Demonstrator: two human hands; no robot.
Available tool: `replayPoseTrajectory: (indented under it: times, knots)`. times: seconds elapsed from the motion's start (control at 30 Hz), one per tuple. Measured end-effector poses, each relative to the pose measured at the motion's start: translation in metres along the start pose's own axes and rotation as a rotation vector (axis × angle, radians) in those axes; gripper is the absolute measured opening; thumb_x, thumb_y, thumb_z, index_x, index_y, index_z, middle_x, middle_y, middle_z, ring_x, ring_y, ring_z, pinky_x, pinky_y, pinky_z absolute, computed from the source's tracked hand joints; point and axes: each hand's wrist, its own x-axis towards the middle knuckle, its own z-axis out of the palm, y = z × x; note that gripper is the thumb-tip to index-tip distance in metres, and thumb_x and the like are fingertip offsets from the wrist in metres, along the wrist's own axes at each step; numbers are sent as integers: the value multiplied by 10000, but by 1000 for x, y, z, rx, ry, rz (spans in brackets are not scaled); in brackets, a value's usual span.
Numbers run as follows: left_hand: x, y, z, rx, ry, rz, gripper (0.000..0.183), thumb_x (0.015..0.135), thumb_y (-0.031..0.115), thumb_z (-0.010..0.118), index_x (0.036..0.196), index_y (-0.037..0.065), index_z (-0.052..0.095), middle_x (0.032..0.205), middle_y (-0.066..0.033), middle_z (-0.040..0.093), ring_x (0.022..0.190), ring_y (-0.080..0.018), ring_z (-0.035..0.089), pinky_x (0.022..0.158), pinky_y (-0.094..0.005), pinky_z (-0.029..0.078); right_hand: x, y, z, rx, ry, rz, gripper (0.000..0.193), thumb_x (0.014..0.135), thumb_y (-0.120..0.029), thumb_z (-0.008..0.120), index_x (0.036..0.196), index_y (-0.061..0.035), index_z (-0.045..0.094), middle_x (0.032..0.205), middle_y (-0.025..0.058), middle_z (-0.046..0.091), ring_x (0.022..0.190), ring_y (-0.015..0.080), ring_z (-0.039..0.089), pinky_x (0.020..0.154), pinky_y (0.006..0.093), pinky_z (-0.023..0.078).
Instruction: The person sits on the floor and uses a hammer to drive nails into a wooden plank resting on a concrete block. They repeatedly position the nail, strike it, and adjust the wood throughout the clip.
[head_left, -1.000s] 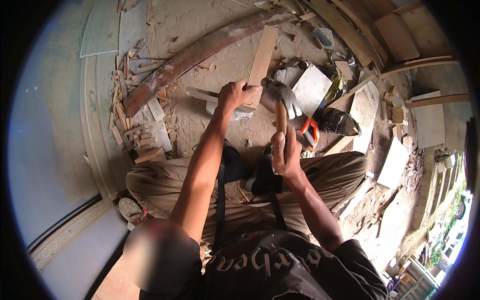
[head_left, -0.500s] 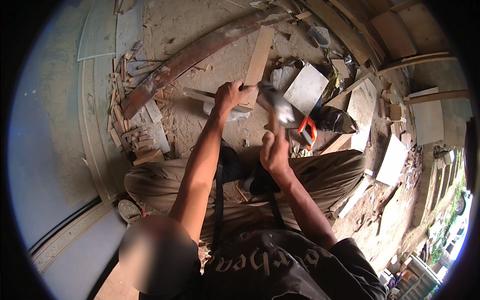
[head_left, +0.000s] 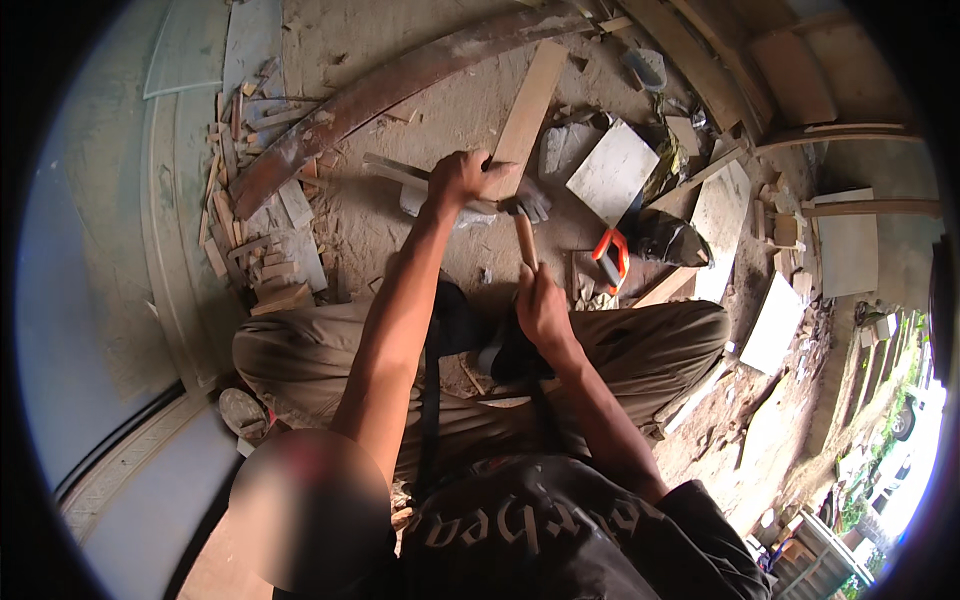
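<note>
My left hand (head_left: 462,180) is closed on the joint of two pieces of wood, its thumb over the near end of a long pale wooden board (head_left: 532,105). A narrower wooden strip (head_left: 395,172) runs out to the left beneath that hand, over a pale grey block (head_left: 415,202) on the ground. In my right hand (head_left: 543,310) is a hammer (head_left: 527,240), gripped by its wooden handle. Its grey metal head is down beside the board's near end, just right of my left hand. Motion blur hides whether head and wood touch.
An orange-handled tool (head_left: 613,258) lies right of the hammer, near a white panel (head_left: 613,172) and a black plastic bag (head_left: 675,243). A long brown beam (head_left: 370,105) crosses behind. Wood scraps (head_left: 275,262) are heaped at left; my bent knees flank the work.
The hammer has swung down from a raised position, its head now low by the board's end. My right hand has dropped slightly toward me; my left hand keeps its hold on the wood.
</note>
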Motion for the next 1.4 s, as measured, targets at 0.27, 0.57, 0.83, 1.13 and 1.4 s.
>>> replayPoseTrajectory:
  times: [0.27, 0.57, 0.83, 1.13, 1.4]
  knots:
    - [2, -4, -8, 34, -46, -104, 644, 808, 680, 570, 908, 56, 693, 848, -208, 675, 816, -399, 657, 687, -442, 511, 13, -51, -29, 366, 179, -211, 332, 1017, -315, 424, 1012, 10, 492, 652, 20, 462, 557, 143, 448, 502, 294, 367]
    - [-1, -11, -1, 138, 57, 12, 536, 911, 567, 512, 870, 57, 668, 751, -216, 656, 749, -407, 655, 638, -463, 516, -8, -39, -25, 155, -27, -14, 318, 1021, -305, 419, 928, -6, 475, 617, 135, 516, 462, 248, 476, 452, 357, 377]
    - [6, -9, 17, 110, 220, 94, 446, 964, 455, 475, 789, 78, 637, 650, -189, 629, 592, -354, 641, 502, -422, 502, 18, 4, 2, -43, -73, 75, 275, 983, -258, 507, 963, 14, 475, 627, 275, 534, 589, 460, 552, 511, 486, 413]
    - [6, -12, 11, 95, 279, 42, 516, 1001, 441, 388, 781, 67, 667, 681, -215, 642, 651, -384, 654, 575, -462, 522, 28, -14, 2, -10, -12, -6, 205, 963, -196, 541, 951, -18, 440, 646, 306, 569, 657, 528, 559, 524, 558, 424]
    - [11, -8, 0, -267, 144, -98, 543, 1006, 454, 337, 869, 56, 680, 891, -195, 681, 753, -407, 650, 662, -467, 517, 24, 11, 6, -148, -125, 5, 256, 958, -242, 551, 971, -16, 431, 642, 319, 560, 641, 528, 564, 535, 591, 405]
